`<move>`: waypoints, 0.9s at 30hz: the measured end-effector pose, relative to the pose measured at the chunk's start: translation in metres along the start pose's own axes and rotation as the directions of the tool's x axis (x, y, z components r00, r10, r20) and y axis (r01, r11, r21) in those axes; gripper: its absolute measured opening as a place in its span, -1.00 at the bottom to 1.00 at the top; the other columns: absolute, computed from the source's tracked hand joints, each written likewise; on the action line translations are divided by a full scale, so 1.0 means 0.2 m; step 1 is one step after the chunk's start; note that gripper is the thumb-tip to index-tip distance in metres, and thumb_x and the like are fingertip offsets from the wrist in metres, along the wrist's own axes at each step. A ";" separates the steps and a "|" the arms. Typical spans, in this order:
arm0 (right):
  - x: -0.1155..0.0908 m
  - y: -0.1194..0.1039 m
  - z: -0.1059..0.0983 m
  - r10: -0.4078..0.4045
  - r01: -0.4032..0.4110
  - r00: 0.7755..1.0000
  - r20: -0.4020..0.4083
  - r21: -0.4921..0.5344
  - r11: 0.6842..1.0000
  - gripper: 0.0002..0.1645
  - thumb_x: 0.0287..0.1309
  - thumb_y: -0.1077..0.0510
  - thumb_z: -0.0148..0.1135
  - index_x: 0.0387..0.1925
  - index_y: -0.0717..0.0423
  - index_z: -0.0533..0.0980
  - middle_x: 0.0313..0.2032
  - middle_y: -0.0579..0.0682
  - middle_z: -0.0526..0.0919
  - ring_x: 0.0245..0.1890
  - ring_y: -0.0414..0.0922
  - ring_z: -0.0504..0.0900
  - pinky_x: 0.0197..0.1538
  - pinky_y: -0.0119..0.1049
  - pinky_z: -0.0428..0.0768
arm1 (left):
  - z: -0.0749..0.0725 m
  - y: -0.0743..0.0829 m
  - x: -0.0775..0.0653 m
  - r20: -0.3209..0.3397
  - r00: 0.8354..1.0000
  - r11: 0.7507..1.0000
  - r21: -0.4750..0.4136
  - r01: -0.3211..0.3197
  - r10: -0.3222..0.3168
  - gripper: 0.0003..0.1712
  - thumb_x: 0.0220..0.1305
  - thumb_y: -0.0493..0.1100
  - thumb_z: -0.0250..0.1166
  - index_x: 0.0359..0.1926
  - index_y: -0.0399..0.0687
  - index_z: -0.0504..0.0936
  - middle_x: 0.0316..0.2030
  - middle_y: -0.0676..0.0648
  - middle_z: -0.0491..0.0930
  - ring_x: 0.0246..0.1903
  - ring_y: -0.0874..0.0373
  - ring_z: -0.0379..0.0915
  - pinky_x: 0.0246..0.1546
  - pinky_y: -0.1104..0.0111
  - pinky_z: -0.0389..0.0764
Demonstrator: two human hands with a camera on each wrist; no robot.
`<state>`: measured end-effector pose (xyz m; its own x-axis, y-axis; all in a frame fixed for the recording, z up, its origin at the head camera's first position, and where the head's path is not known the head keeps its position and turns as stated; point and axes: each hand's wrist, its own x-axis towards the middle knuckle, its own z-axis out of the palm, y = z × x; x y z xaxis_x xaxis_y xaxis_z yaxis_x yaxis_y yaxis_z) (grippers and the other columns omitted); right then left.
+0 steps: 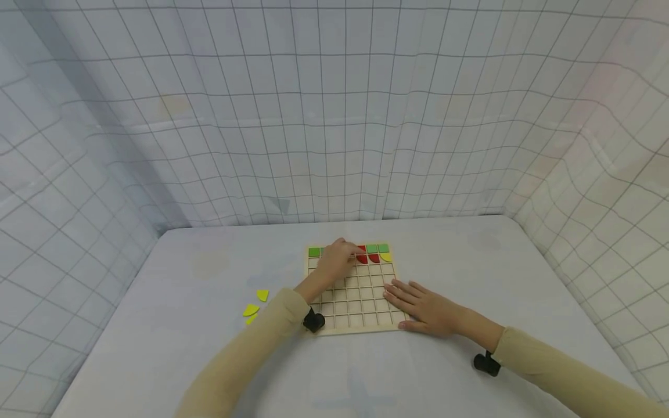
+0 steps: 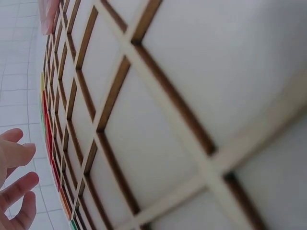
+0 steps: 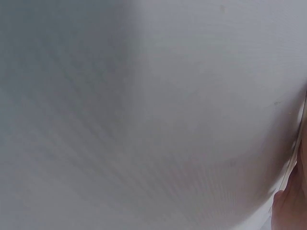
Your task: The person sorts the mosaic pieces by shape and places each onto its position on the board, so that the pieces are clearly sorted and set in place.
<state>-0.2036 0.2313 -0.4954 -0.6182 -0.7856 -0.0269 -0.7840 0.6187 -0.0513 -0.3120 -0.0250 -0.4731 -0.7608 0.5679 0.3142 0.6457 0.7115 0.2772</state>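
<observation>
A pale wooden grid board lies on the table. Its far rows hold green squares, red rounded pieces and a yellow rounded piece. Over those rows is my left hand, index finger stretched toward a red piece; whether it touches is unclear. The left wrist view shows its fingers loosely bent, nothing visible between them. My right hand rests with spread fingers on the board's right edge. Part of the far row is hidden behind the left hand.
Several loose yellow pieces lie on the white-covered table, left of the board. A white sheet with a dark grid hangs behind the table and along both sides.
</observation>
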 end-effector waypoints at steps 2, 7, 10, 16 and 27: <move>0.00 0.00 0.00 -0.003 0.003 1.000 -0.002 -0.003 1.000 -0.18 0.41 -0.22 -0.14 0.49 0.12 0.00 0.50 0.11 0.02 0.49 0.12 0.00 0.39 0.13 0.17 | -0.02 -0.01 -0.02 -0.037 0.999 1.000 -0.016 0.014 -0.015 -0.73 0.21 -0.29 0.32 -0.08 0.03 0.74 -0.11 -0.01 0.72 -0.22 0.05 0.56 -0.55 0.41 0.49; 0.01 0.00 0.01 -0.004 0.004 1.000 -0.003 -0.015 1.000 -0.18 0.41 -0.23 -0.15 0.49 0.12 0.00 0.50 0.10 0.02 0.49 0.12 0.00 0.40 0.12 0.17 | -0.07 -0.04 -0.07 -0.062 0.997 0.998 -0.037 0.053 -0.055 -0.73 0.19 -0.27 0.34 -0.09 0.05 0.74 -0.11 0.00 0.72 -0.24 0.06 0.54 -0.60 0.46 0.41; 0.01 0.00 0.01 0.002 -0.002 1.000 0.005 -0.011 1.000 -0.18 0.41 -0.24 -0.16 0.49 0.11 -0.01 0.50 0.09 0.00 0.49 0.11 -0.01 0.40 0.12 0.16 | -0.10 -0.05 -0.10 -0.050 0.994 0.994 -0.048 0.095 -0.097 -0.76 0.21 -0.21 0.33 -0.09 0.06 0.74 -0.09 -0.01 0.71 -0.25 0.06 0.53 -0.65 0.46 0.37; 0.01 0.00 0.00 0.011 -0.011 1.000 0.018 -0.001 1.000 -0.18 0.41 -0.24 -0.16 0.49 0.12 0.00 0.50 0.10 0.00 0.49 0.12 -0.01 0.40 0.13 0.15 | -0.15 -0.07 -0.17 -0.004 0.987 0.984 -0.073 0.161 -0.161 -0.75 0.26 -0.11 0.29 -0.05 0.02 0.73 -0.04 -0.05 0.69 -0.19 0.03 0.53 -0.68 0.44 0.33; 0.01 -0.02 -0.01 0.028 -0.028 0.999 0.025 -0.002 1.000 -0.17 0.40 -0.25 -0.16 0.49 0.11 0.01 0.50 0.09 0.01 0.49 0.12 -0.01 0.40 0.13 0.15 | -0.25 -0.12 -0.30 -0.009 0.971 0.968 -0.077 0.239 -0.240 -0.75 0.24 -0.09 0.31 -0.06 0.06 0.73 -0.06 -0.01 0.69 -0.19 0.04 0.52 -0.61 0.37 0.42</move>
<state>-0.2018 0.2280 -0.4929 -0.6380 -0.7682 -0.0529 -0.7668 0.6401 -0.0482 -0.2782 -0.0962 -0.4526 -0.8928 0.3767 0.2469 0.4486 0.7927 0.4129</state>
